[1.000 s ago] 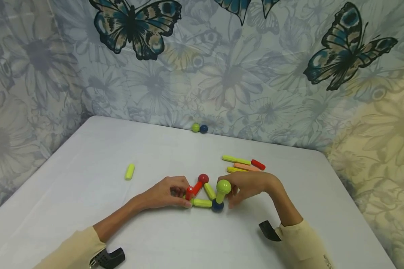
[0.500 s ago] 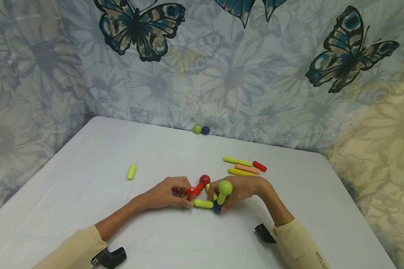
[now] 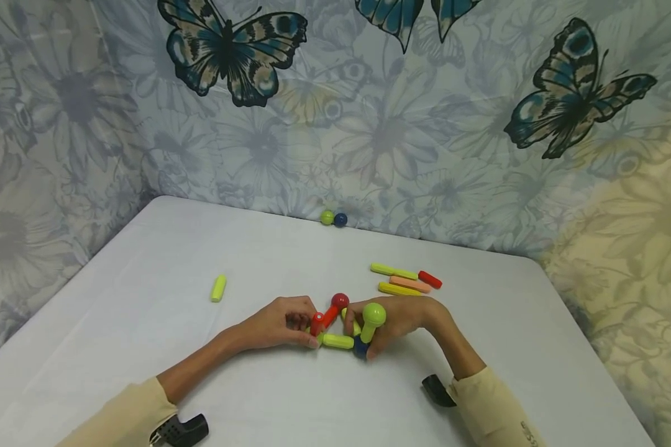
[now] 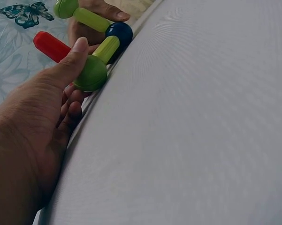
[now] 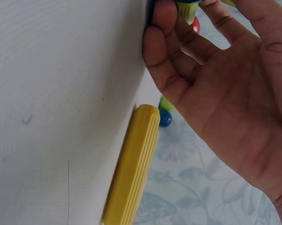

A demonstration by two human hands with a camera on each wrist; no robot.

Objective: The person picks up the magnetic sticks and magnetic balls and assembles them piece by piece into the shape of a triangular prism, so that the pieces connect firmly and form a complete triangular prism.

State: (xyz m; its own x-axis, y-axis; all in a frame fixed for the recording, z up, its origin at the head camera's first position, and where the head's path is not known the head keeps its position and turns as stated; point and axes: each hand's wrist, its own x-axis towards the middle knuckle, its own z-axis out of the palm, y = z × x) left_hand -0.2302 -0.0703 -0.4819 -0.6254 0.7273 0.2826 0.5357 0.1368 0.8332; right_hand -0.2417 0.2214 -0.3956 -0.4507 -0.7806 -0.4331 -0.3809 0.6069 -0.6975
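A triangle of magnetic rods and balls lies on the table between the hands. My left hand (image 3: 276,323) holds its left corner, a green ball (image 4: 90,75) with a red rod (image 4: 51,46) rising from it. My right hand (image 3: 405,318) grips the right corner, a blue ball (image 3: 361,347), from which stands a lime rod topped by a green ball (image 3: 374,314). A lime rod (image 3: 338,341) joins these two corners. At the far corner sits a red ball (image 3: 340,302), joined by a red rod (image 3: 330,316); the right fingers partly hide the third side.
Behind the right hand lie lime rods (image 3: 394,271), a red rod (image 3: 430,279), a peach rod (image 3: 410,284) and a yellow rod (image 3: 398,289). One lime rod (image 3: 219,288) lies at left. A green ball (image 3: 327,217) and navy ball (image 3: 340,220) touch at the table's back edge.
My right hand has moved left, from beside the blue ball to a grip on it, its fingers reaching behind the upright lime rod. The left hand keeps its hold.
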